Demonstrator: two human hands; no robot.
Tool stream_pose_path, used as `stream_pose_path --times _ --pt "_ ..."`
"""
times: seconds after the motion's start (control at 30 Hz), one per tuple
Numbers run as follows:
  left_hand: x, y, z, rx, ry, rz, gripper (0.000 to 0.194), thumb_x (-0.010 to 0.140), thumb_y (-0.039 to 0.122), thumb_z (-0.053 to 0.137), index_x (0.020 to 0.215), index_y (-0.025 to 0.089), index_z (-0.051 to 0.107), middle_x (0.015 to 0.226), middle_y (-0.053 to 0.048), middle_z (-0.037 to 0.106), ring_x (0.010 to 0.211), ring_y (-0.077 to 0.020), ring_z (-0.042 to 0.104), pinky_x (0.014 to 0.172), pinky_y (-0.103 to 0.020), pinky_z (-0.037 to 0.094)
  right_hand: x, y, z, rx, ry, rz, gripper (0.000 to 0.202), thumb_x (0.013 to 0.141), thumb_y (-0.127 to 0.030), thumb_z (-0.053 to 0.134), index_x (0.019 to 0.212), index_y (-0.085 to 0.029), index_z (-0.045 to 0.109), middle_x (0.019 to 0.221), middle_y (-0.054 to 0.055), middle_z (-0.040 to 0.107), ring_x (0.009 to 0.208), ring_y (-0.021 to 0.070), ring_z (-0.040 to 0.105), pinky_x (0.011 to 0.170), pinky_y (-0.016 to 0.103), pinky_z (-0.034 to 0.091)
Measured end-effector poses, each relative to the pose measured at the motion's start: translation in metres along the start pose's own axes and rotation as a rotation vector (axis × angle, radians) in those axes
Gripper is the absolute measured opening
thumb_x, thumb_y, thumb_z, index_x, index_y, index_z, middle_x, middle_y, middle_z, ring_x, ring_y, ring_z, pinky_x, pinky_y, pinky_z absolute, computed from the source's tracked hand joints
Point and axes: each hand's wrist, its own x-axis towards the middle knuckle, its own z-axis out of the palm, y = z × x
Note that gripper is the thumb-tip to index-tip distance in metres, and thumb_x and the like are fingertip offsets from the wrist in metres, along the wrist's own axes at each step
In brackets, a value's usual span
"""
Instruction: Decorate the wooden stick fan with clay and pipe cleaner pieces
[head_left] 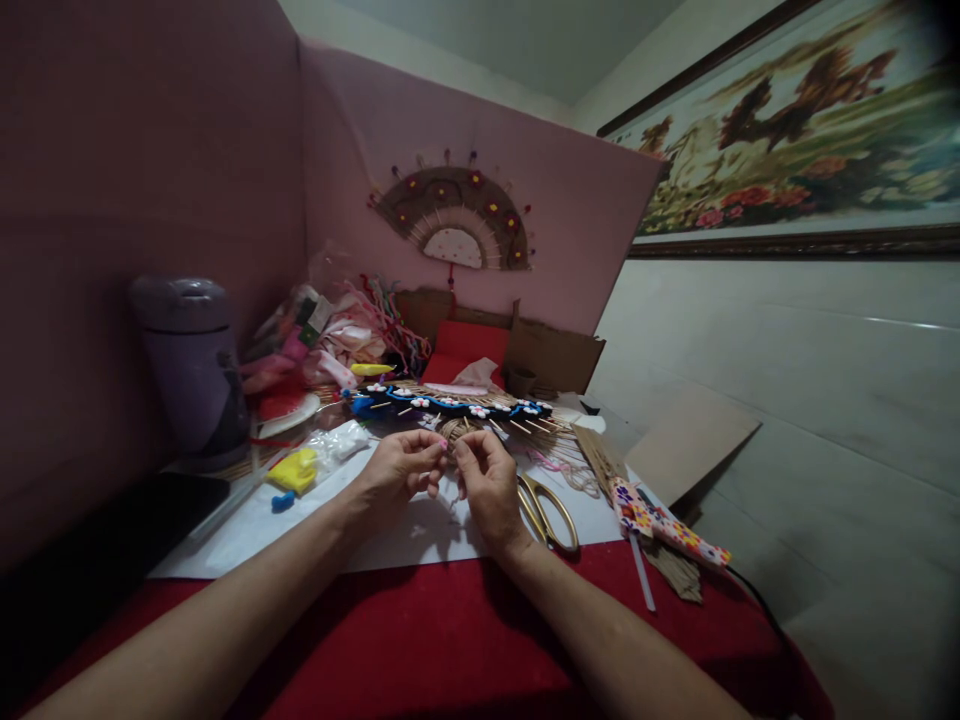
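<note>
My left hand (401, 470) is closed in a pinch on a small pink piece (443, 444), too small to name surely. Close beside it, my right hand (489, 488) is also closed, thumb against forefinger; what it holds, if anything, is hidden. Both hands are over white paper (352, 555). Just behind the fingertips is a ball of brown twine (454, 430), partly covered by them. Beyond lies a stick fan (442, 402) with a black band, blue wavy trim and white flowers. Gold-handled scissors (559, 515) rest right of my right hand.
A yellow clay packet (294, 470) and a blue lump (283, 502) lie left. A purple tumbler (191, 370) stands behind them. At right is a flower-patterned glue gun (667, 525) with a cord. A finished fan (454, 215) hangs on the pink board (570, 200). Red cloth (420, 630) covers the table.
</note>
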Motion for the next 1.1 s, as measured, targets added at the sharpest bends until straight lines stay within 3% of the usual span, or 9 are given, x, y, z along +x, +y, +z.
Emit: stream_pose_path --times 0.23,0.33,0.43,0.53,0.63,0.7,0.8,0.9,1.1 --pt "-0.001 0.001 0.001 -0.053 -0.034 -0.066 0.026 0.059 0.022 0.079 0.070 0.010 0.059 0.057 0.000 0.058 0.039 -0.0045 0.048 0.035 -0.015 0.041 0.010 -0.011 -0.006 0.171 0.085 0.052 0.020 0.079 -0.038 0.057 0.076 -0.019 0.050 0.057 -0.006 0.047 0.042 0.0067 0.038 0.038 0.019 0.031" --pt "0.000 -0.002 0.001 -0.045 -0.045 -0.087 0.029 0.058 0.024 0.080 0.068 0.010 0.058 0.055 0.000 0.058 0.039 -0.0053 0.049 0.035 -0.016 0.041 0.019 -0.036 -0.018 0.342 0.162 0.081 0.021 0.074 -0.035 0.061 0.075 -0.019 0.049 0.058 -0.007 0.047 0.042 0.0061 0.038 0.036 0.018 0.030" --pt "0.000 -0.003 0.002 -0.037 -0.052 -0.104 0.031 0.056 0.025 0.081 0.066 0.010 0.057 0.054 0.000 0.057 0.039 -0.0056 0.049 0.035 -0.016 0.042 0.025 -0.067 -0.044 0.372 0.141 0.085 0.019 0.071 -0.033 0.063 0.075 -0.019 0.051 0.063 -0.005 0.050 0.048 0.0072 0.043 0.038 0.018 0.032" --pt "-0.001 -0.003 0.003 -0.016 -0.053 -0.117 0.029 0.057 0.025 0.080 0.065 0.011 0.056 0.054 0.001 0.057 0.038 -0.0044 0.047 0.034 -0.016 0.041 0.028 -0.086 -0.089 0.121 0.162 0.049 0.018 0.072 -0.033 0.060 0.080 -0.019 0.053 0.068 -0.003 0.054 0.052 0.0089 0.047 0.044 0.020 0.036" --pt "-0.002 -0.003 0.004 0.016 -0.053 -0.123 0.027 0.062 0.026 0.077 0.064 0.011 0.054 0.054 0.001 0.056 0.037 -0.0033 0.045 0.034 -0.015 0.039 0.025 -0.084 -0.148 -0.546 0.131 -0.048 0.013 0.074 -0.028 0.054 0.082 -0.018 0.059 0.077 0.002 0.060 0.066 0.0139 0.054 0.056 0.025 0.041" --pt "-0.003 -0.004 0.003 0.018 -0.061 -0.120 0.025 0.064 0.025 0.076 0.066 0.012 0.055 0.055 0.002 0.056 0.038 -0.0031 0.044 0.035 -0.014 0.039 0.016 -0.075 -0.186 -0.952 0.013 0.030 0.018 0.075 -0.026 0.050 0.085 -0.018 0.063 0.086 0.006 0.063 0.076 0.0179 0.057 0.067 0.029 0.043" --pt "-0.003 -0.006 0.002 0.010 -0.073 -0.130 0.024 0.065 0.024 0.075 0.070 0.012 0.055 0.056 0.002 0.056 0.039 -0.0031 0.044 0.036 -0.014 0.039 -0.002 -0.060 -0.227 -1.182 -0.239 0.240 0.030 0.069 -0.025 0.054 0.096 -0.017 0.063 0.097 0.010 0.063 0.089 0.0230 0.059 0.077 0.031 0.043" --pt "-0.002 -0.007 0.000 0.021 -0.079 -0.130 0.024 0.064 0.025 0.075 0.068 0.012 0.055 0.057 0.002 0.055 0.040 -0.0030 0.044 0.036 -0.014 0.039 -0.019 -0.049 -0.245 -1.213 -0.426 0.303 0.030 0.070 -0.024 0.050 0.098 -0.017 0.062 0.099 0.009 0.063 0.091 0.0225 0.058 0.079 0.030 0.043" --pt "-0.002 -0.006 0.000 0.027 -0.063 -0.126 0.024 0.063 0.024 0.076 0.070 0.012 0.057 0.057 0.002 0.056 0.040 -0.0035 0.045 0.036 -0.014 0.040 -0.029 -0.032 -0.247 -1.390 -0.358 0.387 0.045 0.071 -0.020 0.049 0.116 -0.016 0.052 0.112 0.012 0.059 0.102 0.0251 0.055 0.082 0.031 0.040"
